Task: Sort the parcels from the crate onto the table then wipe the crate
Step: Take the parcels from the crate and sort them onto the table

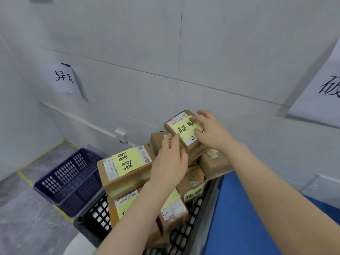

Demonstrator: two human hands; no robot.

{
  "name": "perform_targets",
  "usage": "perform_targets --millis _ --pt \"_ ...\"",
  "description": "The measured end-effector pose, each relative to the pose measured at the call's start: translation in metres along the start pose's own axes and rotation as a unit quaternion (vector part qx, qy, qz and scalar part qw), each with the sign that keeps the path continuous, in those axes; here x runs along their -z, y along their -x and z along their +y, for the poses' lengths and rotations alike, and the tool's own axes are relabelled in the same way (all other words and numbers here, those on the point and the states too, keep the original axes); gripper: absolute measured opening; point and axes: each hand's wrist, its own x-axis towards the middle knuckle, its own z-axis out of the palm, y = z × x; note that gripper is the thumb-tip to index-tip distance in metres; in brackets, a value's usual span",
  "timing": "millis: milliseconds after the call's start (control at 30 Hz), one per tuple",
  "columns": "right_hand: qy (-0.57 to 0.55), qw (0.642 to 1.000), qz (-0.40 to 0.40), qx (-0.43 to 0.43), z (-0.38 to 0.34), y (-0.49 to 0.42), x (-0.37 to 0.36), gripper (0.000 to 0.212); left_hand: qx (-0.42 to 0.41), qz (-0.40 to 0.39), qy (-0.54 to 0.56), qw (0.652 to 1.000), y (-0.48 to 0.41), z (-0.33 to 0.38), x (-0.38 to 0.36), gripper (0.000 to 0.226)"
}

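Left hand (169,162) and right hand (211,133) both clasped round topmost parcel (181,128) above crate (97,216).

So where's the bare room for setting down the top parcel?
The blue table right of the black crate shows bare. The blue basket left of it looks empty, with grey floor beside it. The crate is crowded: parcels piled above its rim, the top parcel uppermost.
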Motion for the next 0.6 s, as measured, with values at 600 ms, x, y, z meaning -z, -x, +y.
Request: perform_targets --millis 600 --pt "-0.119 0.988 0.096 -0.009 -0.015 0.098 0.019 0.040 -0.093 0.028 0.066 0.993 -0.005 0.012 -0.012 0.052"
